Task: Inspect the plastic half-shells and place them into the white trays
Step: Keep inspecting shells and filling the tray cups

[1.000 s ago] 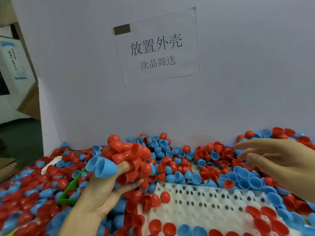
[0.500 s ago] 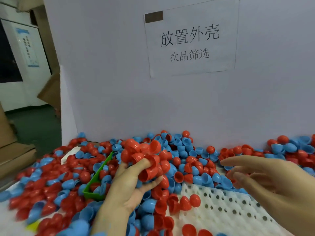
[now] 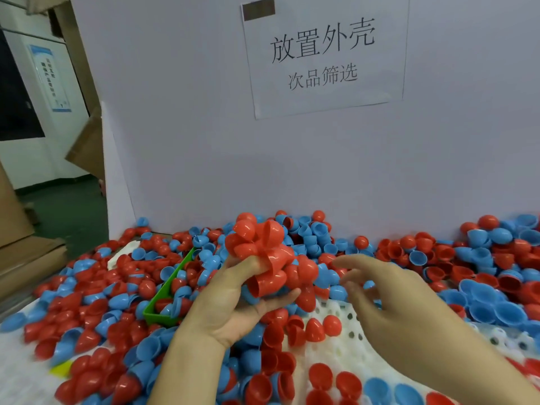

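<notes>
My left hand (image 3: pixel 233 305) holds up a heaped handful of red half-shells (image 3: pixel 263 252), palm up, above the pile. My right hand (image 3: pixel 388 299) hovers just right of that handful with fingers spread and relaxed, holding nothing. Below both hands lies a white tray (image 3: pixel 347 355) with round holes; a few red and blue half-shells sit in its pockets. Loose red and blue half-shells (image 3: pixel 96 302) cover the table all around the tray.
A green plastic bin (image 3: pixel 163 296) lies among the shells left of my left hand. A white board (image 3: pixel 292 159) with a printed paper sign stands upright right behind the pile. Cardboard boxes (image 3: pixel 17 238) stand at the far left.
My left hand has lifted its handful higher and lost the blue shells from it. My right hand has moved left, closer to the handful. The view has shifted left.
</notes>
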Tool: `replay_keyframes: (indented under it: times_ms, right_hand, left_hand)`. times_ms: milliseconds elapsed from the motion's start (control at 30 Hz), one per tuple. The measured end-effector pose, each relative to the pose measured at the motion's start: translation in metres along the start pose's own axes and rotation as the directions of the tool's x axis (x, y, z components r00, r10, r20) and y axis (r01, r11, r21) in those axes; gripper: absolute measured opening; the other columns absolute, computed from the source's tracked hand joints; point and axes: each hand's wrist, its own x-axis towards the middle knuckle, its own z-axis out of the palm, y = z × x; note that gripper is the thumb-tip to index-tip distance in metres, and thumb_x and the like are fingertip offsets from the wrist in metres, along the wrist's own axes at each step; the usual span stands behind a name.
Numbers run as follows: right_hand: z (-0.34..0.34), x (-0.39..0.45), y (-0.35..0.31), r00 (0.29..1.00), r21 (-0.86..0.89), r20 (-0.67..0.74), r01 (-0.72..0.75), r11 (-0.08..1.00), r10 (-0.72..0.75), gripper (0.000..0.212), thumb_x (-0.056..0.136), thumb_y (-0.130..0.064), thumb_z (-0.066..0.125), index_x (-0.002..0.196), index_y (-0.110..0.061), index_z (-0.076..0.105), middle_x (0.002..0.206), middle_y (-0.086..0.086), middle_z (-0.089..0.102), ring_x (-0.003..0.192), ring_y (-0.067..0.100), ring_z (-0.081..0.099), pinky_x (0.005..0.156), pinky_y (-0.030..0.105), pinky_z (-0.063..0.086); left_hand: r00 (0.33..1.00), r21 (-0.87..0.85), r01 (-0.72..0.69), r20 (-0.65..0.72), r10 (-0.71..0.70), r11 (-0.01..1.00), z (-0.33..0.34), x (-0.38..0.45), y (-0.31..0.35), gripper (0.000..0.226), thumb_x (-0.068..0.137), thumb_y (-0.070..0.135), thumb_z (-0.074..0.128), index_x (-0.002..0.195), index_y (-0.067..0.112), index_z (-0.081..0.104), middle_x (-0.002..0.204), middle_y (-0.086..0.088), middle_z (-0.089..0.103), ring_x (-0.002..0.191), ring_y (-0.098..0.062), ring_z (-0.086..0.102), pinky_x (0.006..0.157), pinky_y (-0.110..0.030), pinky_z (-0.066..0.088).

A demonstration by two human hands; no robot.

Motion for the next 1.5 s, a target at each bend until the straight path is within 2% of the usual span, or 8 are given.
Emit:
replay_keyframes:
  times_ms: [233, 467, 633, 800, 967, 1200, 1333, 1500]
  right_hand:
    - [-0.011, 0.001, 0.005, 0.997, 0.251, -0.006, -0.072, 0.965, 0.076, 0.026, 0.103, -0.031, 0.043, 0.104, -0.039, 0.068, 0.099, -0.021, 0.067, 0.081, -0.001, 0.069, 0.073, 0.025, 0.060]
    - [-0.011, 0.000, 0.005, 0.998, 0.142, -0.011, -0.057, 0.988, 0.059, 0.013, 0.095, -0.035, 0.060, 0.090, -0.037, 0.071, 0.086, -0.023, 0.069, 0.079, -0.007, 0.065, 0.065, 0.008, 0.048]
    - [-0.009, 0.001, 0.007, 0.996, 0.105, -0.037, -0.076, 0.992, 0.081, 0.017, 0.095, -0.036, 0.062, 0.079, -0.038, 0.066, 0.078, -0.026, 0.065, 0.074, -0.011, 0.061, 0.053, 0.005, 0.042]
    - [-0.012, 0.003, 0.011, 0.990, 0.163, -0.081, -0.100, 0.981, 0.115, 0.017, 0.094, -0.030, 0.062, 0.078, -0.029, 0.067, 0.060, -0.028, 0.063, 0.048, -0.013, 0.054, 0.043, 0.005, 0.037]
    - [-0.011, 0.002, 0.009, 0.982, 0.230, -0.150, -0.079, 0.970, 0.115, 0.013, 0.093, -0.031, 0.063, 0.081, -0.028, 0.066, 0.060, -0.015, 0.065, 0.042, -0.001, 0.055, 0.043, 0.008, 0.041]
    - [-0.003, 0.001, -0.008, 0.968, 0.345, -0.242, 0.017, 0.939, 0.071, 0.012, 0.089, -0.034, 0.067, 0.078, -0.031, 0.067, 0.075, -0.016, 0.070, 0.071, -0.006, 0.065, 0.054, 0.010, 0.044]
    - [0.009, -0.003, -0.024, 0.990, 0.387, -0.138, 0.087, 0.918, -0.036, 0.009, 0.086, -0.032, 0.072, 0.081, -0.034, 0.066, 0.087, -0.024, 0.067, 0.080, -0.003, 0.066, 0.064, 0.013, 0.052]
    - [0.016, -0.006, -0.027, 0.996, 0.393, -0.033, 0.086, 0.916, -0.080, 0.031, 0.079, -0.024, 0.082, 0.098, -0.044, 0.067, 0.094, -0.017, 0.067, 0.085, 0.000, 0.068, 0.078, 0.014, 0.055]
  left_hand:
    - [0.972, 0.089, 0.010, 0.232, -0.030, 0.996, 0.020, -0.004, -0.008, 0.060, 0.031, 0.026, 0.103, 0.084, 0.010, 0.081, 0.091, -0.016, 0.076, 0.085, -0.033, 0.075, 0.065, -0.046, 0.060]
    - [0.998, -0.031, 0.009, 0.058, -0.007, 0.999, 0.017, 0.005, -0.015, 0.065, 0.025, 0.020, 0.103, 0.085, 0.008, 0.080, 0.096, -0.020, 0.074, 0.085, -0.033, 0.075, 0.062, -0.043, 0.060]
    - [0.997, -0.158, -0.006, -0.076, -0.006, 0.987, 0.009, 0.011, -0.018, 0.028, 0.063, 0.006, 0.084, 0.091, 0.006, 0.079, 0.107, -0.024, 0.072, 0.093, -0.035, 0.074, 0.066, -0.049, 0.059]
    - [0.985, -0.213, -0.079, -0.165, 0.044, 0.974, 0.007, 0.013, -0.017, 0.052, 0.068, 0.010, 0.077, 0.118, 0.009, 0.062, 0.107, -0.019, 0.070, 0.088, -0.030, 0.074, 0.068, -0.045, 0.059]
    - [0.951, -0.197, -0.141, -0.300, 0.077, 0.970, 0.008, 0.013, -0.016, 0.065, 0.053, 0.012, 0.083, 0.115, 0.014, 0.066, 0.117, -0.018, 0.070, 0.096, -0.031, 0.074, 0.068, -0.044, 0.059]
    - [0.848, -0.003, -0.250, -0.483, 0.218, 0.968, 0.029, 0.015, -0.018, 0.053, 0.068, 0.012, 0.084, 0.114, 0.026, 0.064, 0.116, -0.006, 0.067, 0.098, -0.023, 0.068, 0.067, -0.040, 0.060]
    - [0.800, -0.010, -0.274, -0.557, 0.222, 0.962, 0.052, 0.016, -0.027, 0.039, 0.083, 0.011, 0.075, 0.110, 0.035, 0.062, 0.110, -0.006, 0.070, 0.097, -0.024, 0.070, 0.063, -0.040, 0.061]
    - [0.793, -0.028, -0.218, -0.588, 0.161, 0.975, 0.063, 0.008, -0.026, 0.037, 0.083, 0.018, 0.072, 0.102, 0.046, 0.059, 0.112, -0.009, 0.067, 0.100, -0.036, 0.069, 0.086, -0.057, 0.058]
